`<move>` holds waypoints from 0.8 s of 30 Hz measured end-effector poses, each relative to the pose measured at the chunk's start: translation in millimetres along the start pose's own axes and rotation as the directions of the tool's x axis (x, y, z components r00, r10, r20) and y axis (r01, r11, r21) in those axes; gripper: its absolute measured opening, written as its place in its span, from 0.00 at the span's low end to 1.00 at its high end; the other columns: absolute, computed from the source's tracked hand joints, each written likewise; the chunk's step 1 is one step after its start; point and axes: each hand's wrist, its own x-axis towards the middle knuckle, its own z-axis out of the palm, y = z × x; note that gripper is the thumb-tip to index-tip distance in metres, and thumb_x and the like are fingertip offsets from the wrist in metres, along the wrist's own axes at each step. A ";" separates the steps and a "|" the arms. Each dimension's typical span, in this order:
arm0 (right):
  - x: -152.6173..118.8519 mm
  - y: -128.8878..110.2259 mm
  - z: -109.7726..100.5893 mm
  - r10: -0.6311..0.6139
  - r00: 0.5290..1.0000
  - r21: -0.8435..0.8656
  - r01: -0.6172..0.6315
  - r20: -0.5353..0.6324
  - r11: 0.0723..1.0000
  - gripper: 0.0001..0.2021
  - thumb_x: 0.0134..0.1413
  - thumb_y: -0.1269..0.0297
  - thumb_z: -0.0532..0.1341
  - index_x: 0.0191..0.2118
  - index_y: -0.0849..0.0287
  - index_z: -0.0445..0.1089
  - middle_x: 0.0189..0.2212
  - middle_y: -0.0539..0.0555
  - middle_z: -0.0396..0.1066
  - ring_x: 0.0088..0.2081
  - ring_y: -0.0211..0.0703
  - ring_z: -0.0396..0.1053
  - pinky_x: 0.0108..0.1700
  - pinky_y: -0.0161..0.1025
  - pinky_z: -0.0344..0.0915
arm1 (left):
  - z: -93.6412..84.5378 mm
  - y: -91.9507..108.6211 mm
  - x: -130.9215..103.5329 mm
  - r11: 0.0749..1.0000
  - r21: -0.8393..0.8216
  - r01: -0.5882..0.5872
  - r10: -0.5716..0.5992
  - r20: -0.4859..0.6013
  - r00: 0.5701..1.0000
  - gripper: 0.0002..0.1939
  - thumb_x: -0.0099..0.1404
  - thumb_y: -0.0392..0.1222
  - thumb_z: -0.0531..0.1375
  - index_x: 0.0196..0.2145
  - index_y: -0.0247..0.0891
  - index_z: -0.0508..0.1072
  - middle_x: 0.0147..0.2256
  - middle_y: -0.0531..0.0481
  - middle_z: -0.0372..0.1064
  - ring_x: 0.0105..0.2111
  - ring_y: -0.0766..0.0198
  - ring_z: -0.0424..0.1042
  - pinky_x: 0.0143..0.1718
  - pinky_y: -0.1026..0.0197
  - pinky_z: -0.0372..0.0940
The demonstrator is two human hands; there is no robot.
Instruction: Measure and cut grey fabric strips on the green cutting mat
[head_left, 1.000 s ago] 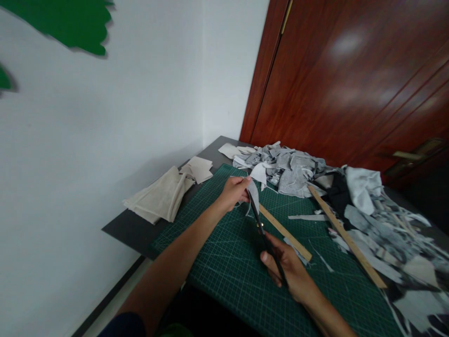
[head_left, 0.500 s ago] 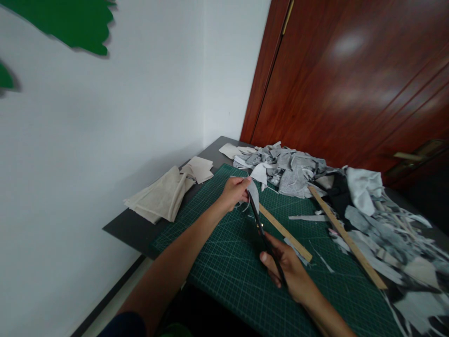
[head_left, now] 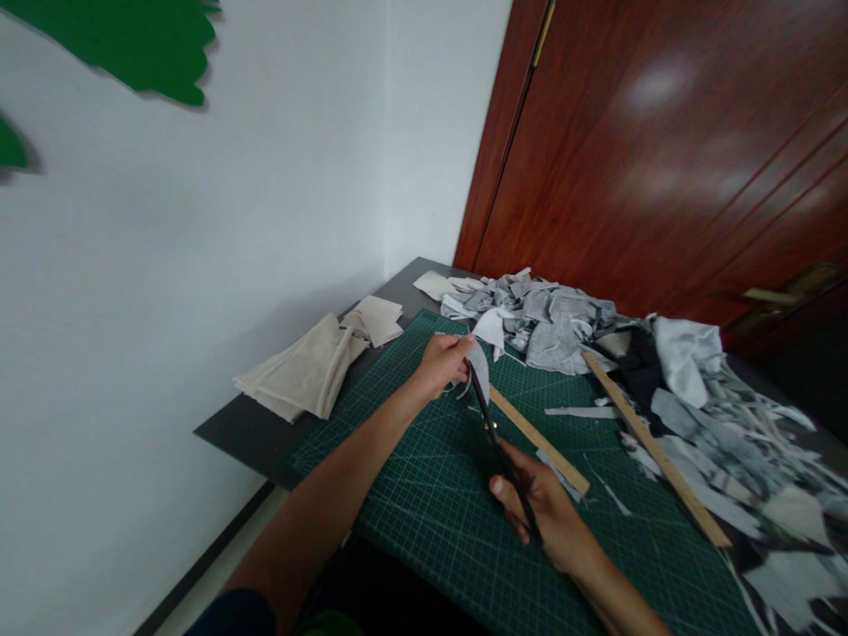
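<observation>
Over the green cutting mat (head_left: 424, 495), my left hand (head_left: 443, 362) pinches a small piece of grey fabric (head_left: 480, 367), which hangs down at its right. My right hand (head_left: 535, 503) is wrapped round the handles of black scissors (head_left: 493, 433). The scissors point away from me, and their blades lie against the fabric just beside my left fingers. A wooden ruler (head_left: 540, 437) rests on the mat behind the scissors, with a grey scrap partly under its near end.
Cream fabric (head_left: 305, 367) lies on the dark table (head_left: 231, 433) at the left. Grey and white scraps (head_left: 563, 322) are heaped along the back and right. A second wooden ruler (head_left: 655, 450) lies by the right heap. Walls and a brown door stand behind.
</observation>
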 end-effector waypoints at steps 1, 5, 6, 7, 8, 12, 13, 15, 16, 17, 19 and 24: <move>-0.1 0.3 -0.1 0.000 1.000 0.001 0.000 0.002 1.000 0.44 0.56 0.41 0.69 0.69 0.65 0.62 0.15 0.38 0.54 0.15 0.31 0.50 0.16 0.30 0.57 | 0.0 0.0 0.0 1.000 0.001 -0.001 0.001 0.003 1.000 0.21 0.67 0.54 0.65 0.28 0.33 0.72 0.24 0.46 0.73 0.21 0.62 0.75 0.23 0.63 0.70; 0.1 -0.4 0.4 0.001 1.000 -0.015 -0.001 0.009 1.000 0.44 0.57 0.39 0.66 0.70 0.66 0.60 0.15 0.38 0.54 0.15 0.32 0.49 0.16 0.30 0.57 | 0.2 0.2 -0.2 1.000 0.000 0.002 -0.002 0.010 1.000 0.21 0.68 0.54 0.64 0.28 0.32 0.73 0.23 0.46 0.73 0.21 0.62 0.75 0.22 0.63 0.70; 0.3 -0.9 0.6 0.004 1.000 -0.023 -0.004 0.010 1.000 0.45 0.58 0.39 0.66 0.70 0.66 0.60 0.15 0.38 0.54 0.15 0.32 0.49 0.16 0.30 0.57 | 0.3 0.4 -0.3 1.000 -0.005 0.007 -0.007 0.010 1.000 0.21 0.67 0.54 0.65 0.28 0.32 0.73 0.23 0.46 0.73 0.21 0.62 0.75 0.22 0.64 0.70; 0.5 -1.6 0.8 0.007 1.000 -0.031 -0.007 0.008 1.000 0.45 0.57 0.38 0.66 0.70 0.66 0.60 0.15 0.38 0.54 0.15 0.32 0.49 0.16 0.30 0.57 | 0.4 0.6 -0.4 1.000 -0.012 0.012 -0.012 0.009 1.000 0.21 0.67 0.54 0.66 0.28 0.32 0.73 0.23 0.46 0.73 0.21 0.62 0.75 0.22 0.64 0.70; 0.6 -2.2 1.0 0.011 1.000 -0.036 -0.011 0.007 0.999 0.46 0.57 0.38 0.65 0.70 0.66 0.59 0.14 0.38 0.54 0.15 0.32 0.49 0.16 0.31 0.57 | 0.6 0.8 -0.6 1.000 -0.019 0.016 -0.016 0.011 1.000 0.21 0.66 0.55 0.66 0.28 0.32 0.73 0.23 0.46 0.73 0.20 0.63 0.75 0.22 0.64 0.70; 1.1 -3.9 1.3 0.019 1.000 -0.040 -0.019 0.003 0.999 0.47 0.57 0.38 0.66 0.71 0.67 0.59 0.14 0.38 0.54 0.15 0.32 0.49 0.17 0.31 0.56 | 1.0 1.5 -0.9 0.999 -0.032 0.027 -0.027 0.012 1.000 0.21 0.65 0.55 0.67 0.28 0.33 0.73 0.23 0.46 0.73 0.20 0.63 0.75 0.23 0.63 0.71; 1.1 -4.3 1.4 0.016 1.000 -0.041 -0.016 0.003 0.999 0.46 0.57 0.38 0.66 0.70 0.67 0.59 0.15 0.38 0.54 0.15 0.32 0.49 0.17 0.31 0.56 | 1.1 1.5 -0.7 0.999 -0.029 0.028 -0.028 0.011 1.000 0.21 0.66 0.55 0.67 0.28 0.33 0.73 0.23 0.46 0.73 0.20 0.62 0.75 0.23 0.63 0.71; 1.2 -4.8 1.8 0.006 1.000 -0.043 -0.006 0.000 0.999 0.46 0.57 0.38 0.66 0.70 0.67 0.60 0.15 0.39 0.54 0.15 0.32 0.50 0.17 0.30 0.56 | 1.1 1.2 -0.1 0.999 -0.022 0.025 -0.025 0.008 1.000 0.21 0.67 0.55 0.66 0.28 0.33 0.73 0.23 0.46 0.73 0.20 0.62 0.75 0.23 0.62 0.71; 1.2 -4.9 1.9 0.004 1.000 -0.043 -0.004 0.000 0.999 0.46 0.57 0.38 0.66 0.70 0.67 0.60 0.15 0.39 0.54 0.15 0.32 0.50 0.17 0.30 0.56 | 1.1 0.9 0.3 1.000 -0.020 0.022 -0.022 0.007 1.000 0.21 0.67 0.55 0.65 0.28 0.33 0.73 0.23 0.46 0.73 0.21 0.62 0.75 0.23 0.62 0.71; 1.3 -4.9 2.1 0.003 1.000 -0.043 -0.003 -0.001 0.999 0.46 0.57 0.38 0.66 0.70 0.67 0.60 0.15 0.39 0.54 0.15 0.32 0.49 0.16 0.30 0.56 | 1.1 0.6 0.7 1.000 -0.019 0.018 -0.018 0.004 1.000 0.21 0.67 0.55 0.65 0.28 0.33 0.72 0.23 0.46 0.73 0.20 0.62 0.75 0.22 0.62 0.71; 1.5 -4.3 2.3 0.010 1.000 -0.040 -0.010 0.001 0.999 0.47 0.56 0.38 0.66 0.71 0.67 0.59 0.15 0.38 0.54 0.15 0.32 0.49 0.16 0.30 0.56 | 1.0 0.1 1.4 1.000 -0.020 0.014 -0.014 0.000 1.000 0.22 0.66 0.56 0.66 0.28 0.33 0.73 0.23 0.46 0.73 0.20 0.62 0.75 0.22 0.63 0.70; 2.1 -0.3 1.0 0.021 1.000 -0.039 -0.022 -0.020 0.999 0.47 0.55 0.37 0.67 0.70 0.65 0.60 0.15 0.38 0.54 0.14 0.32 0.50 0.16 0.31 0.56 | 1.0 1.1 0.7 1.000 -0.025 0.019 -0.019 -0.009 1.000 0.22 0.65 0.57 0.67 0.28 0.33 0.73 0.23 0.47 0.73 0.20 0.63 0.74 0.22 0.64 0.70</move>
